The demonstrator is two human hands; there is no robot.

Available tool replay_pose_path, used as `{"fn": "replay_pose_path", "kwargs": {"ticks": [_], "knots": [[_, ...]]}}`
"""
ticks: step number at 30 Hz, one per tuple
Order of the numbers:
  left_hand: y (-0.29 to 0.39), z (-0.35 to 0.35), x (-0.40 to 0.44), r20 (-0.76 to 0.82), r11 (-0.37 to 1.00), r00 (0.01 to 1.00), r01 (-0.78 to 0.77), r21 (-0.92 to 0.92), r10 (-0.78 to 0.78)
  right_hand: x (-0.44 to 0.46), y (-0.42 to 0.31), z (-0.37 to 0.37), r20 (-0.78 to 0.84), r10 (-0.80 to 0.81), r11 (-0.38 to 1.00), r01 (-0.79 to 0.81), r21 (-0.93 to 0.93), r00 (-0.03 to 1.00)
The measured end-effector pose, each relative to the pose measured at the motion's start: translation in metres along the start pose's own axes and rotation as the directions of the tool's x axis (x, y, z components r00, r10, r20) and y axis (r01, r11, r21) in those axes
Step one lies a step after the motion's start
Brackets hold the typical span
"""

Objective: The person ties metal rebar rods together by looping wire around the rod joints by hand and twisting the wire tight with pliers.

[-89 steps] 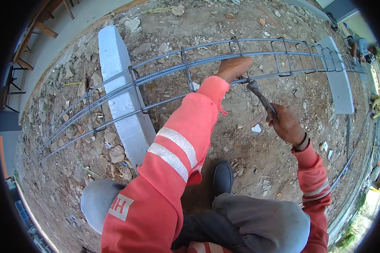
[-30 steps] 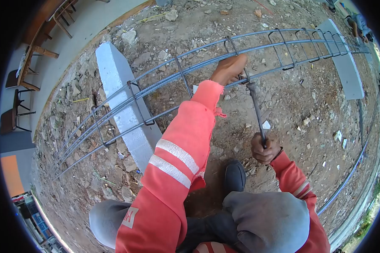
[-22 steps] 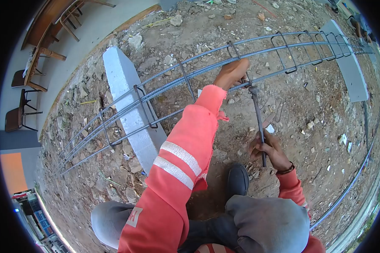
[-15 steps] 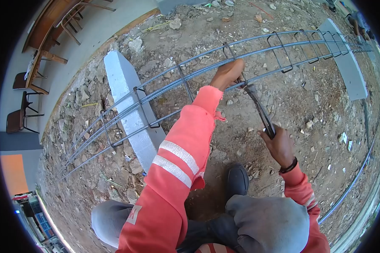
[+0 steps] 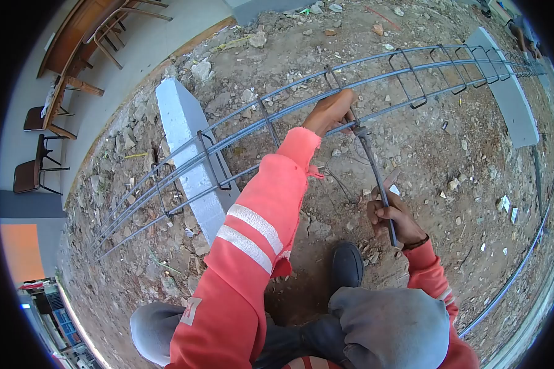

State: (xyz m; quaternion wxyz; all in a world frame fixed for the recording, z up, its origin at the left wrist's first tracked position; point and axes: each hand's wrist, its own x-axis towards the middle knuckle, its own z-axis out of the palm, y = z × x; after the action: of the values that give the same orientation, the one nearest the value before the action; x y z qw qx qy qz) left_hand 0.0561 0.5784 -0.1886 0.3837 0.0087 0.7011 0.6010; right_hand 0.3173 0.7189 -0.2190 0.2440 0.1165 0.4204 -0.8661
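- Framing the near edge, grey-trousered knees [image 5: 388, 323] and a dark shoe [image 5: 346, 264] stand over stony earth [image 5: 474, 240].
- Beyond the shoe, the right hand [image 5: 402, 222] is curled around the handle end of long-handled pincers [image 5: 375, 169], thumb lying over the shaft and fingers wrapped behind it; the handle tip sticks out below the fist.
- The long axis of the pincers points away from that hand and slightly left, to the near bar of a rebar cage [image 5: 289, 111]; it runs roughly crosswise to the bars. Whether their small jaws are parted cannot be told.
- The left hand [image 5: 333, 112] is the one nearer the cage, in fact upon it, bent over the bars just left of the pincers' head, beside a square stirrup [image 5: 333, 77]. Its fingertips are hidden, so what they pinch, and how tightly, cannot be told.
- The cage stretches lengthwise across the front, farther away at its right end, and lies over a whitish block [image 5: 188, 120] to the left and a second block [image 5: 508, 104] at the far right.
- Farthest out at upper left are a wooden table [image 5: 71, 37] and brown chairs [image 5: 28, 175]; at upper right, a person, too small to read.
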Motion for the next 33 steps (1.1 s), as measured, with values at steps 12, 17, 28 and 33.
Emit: {"fn": "replay_pose_path", "kwargs": {"ticks": [12,17,28,33], "knots": [[0.018,-0.008,-0.038,0.175,0.977,0.984,-0.001,0.211,-0.036,0.019,0.007,-0.007,0.44,-0.07,0.879,-0.154,0.452,0.895],[0.05,-0.002,-0.079,0.057,0.611,0.988,0.045,0.79,-0.145,0.019,0.03,0.015,0.498,-0.199,0.573,-0.312,0.758,0.844],[-0.11,0.027,-0.158,-0.172,0.963,0.948,-0.255,0.086,0.267,-0.018,0.005,0.048,0.453,0.167,0.884,-0.336,0.324,0.876],[-0.138,0.002,-0.16,-0.241,0.788,0.888,-0.188,0.587,0.392,-0.022,0.01,0.034,0.359,0.304,0.915,-0.376,0.149,0.882]]}}
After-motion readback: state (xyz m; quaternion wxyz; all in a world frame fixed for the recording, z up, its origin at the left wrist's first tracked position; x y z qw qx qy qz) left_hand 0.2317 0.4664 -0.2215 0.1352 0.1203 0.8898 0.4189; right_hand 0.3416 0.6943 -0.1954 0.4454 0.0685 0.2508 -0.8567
